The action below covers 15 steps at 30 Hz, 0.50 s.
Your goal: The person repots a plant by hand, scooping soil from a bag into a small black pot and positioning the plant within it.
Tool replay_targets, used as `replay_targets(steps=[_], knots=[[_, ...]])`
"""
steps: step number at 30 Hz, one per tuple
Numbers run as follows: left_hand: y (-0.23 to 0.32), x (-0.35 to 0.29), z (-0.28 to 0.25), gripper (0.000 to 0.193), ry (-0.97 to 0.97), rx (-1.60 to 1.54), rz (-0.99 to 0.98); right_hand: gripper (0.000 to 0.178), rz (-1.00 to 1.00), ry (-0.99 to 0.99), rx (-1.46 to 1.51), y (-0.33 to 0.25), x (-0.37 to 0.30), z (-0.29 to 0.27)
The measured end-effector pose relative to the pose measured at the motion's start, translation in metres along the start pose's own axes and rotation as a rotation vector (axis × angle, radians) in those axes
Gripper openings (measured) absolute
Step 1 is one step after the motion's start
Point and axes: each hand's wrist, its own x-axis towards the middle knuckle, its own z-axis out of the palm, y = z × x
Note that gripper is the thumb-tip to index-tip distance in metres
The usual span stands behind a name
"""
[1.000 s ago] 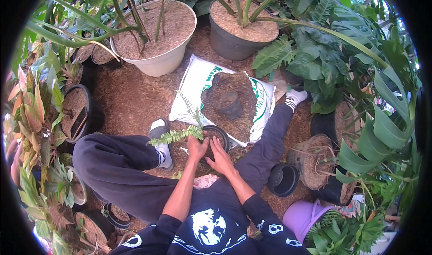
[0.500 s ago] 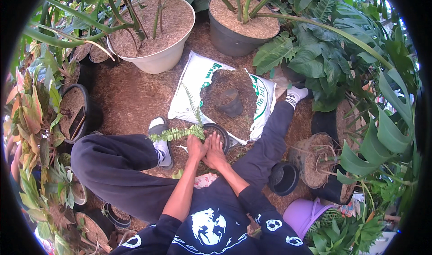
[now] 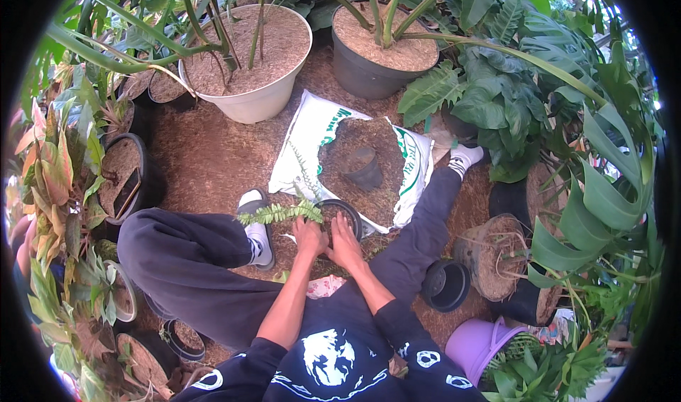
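A small black pot (image 3: 358, 221) stands between my legs, with a green fern (image 3: 280, 212) leaning out over its left side. My left hand (image 3: 311, 237) is at the pot's left rim, beside the base of the fronds, its fingers stretched forward and partly hidden by leaves. My right hand (image 3: 345, 244) lies over the near part of the pot, fingers extended and slightly apart. The hands are close together near the wrists. Just beyond the pot, a torn-open white sack (image 3: 287, 164) holds brown soil mix (image 3: 386, 200), and a dark empty-looking pot (image 3: 365, 171) lies tilted on it.
A large white planter (image 3: 255, 104) and a dark planter (image 3: 376, 68) stand at the back. To the right are a black pot (image 3: 445, 286), a root ball (image 3: 489, 260) and a purple bucket (image 3: 475, 345). Potted plants line the left, including a black pot (image 3: 152, 182).
My hands have moved slightly apart; the right fingers now spread over the pot instead of pressing against the left hand. The whole view has shifted slightly.
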Motion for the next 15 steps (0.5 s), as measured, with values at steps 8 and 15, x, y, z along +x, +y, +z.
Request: replay_targets(steps=[8, 15], knots=[[0.003, -0.001, -0.005, 0.033, -0.041, 0.002, 0.016, 0.1, -0.081, 0.09, 0.013, 0.011, 0.001, -0.002], [0.001, 0.006, 0.004, 0.031, -0.153, 0.139, -0.066, 0.109, -0.156, -0.013, 0.015, 0.016, 0.006, 0.002]])
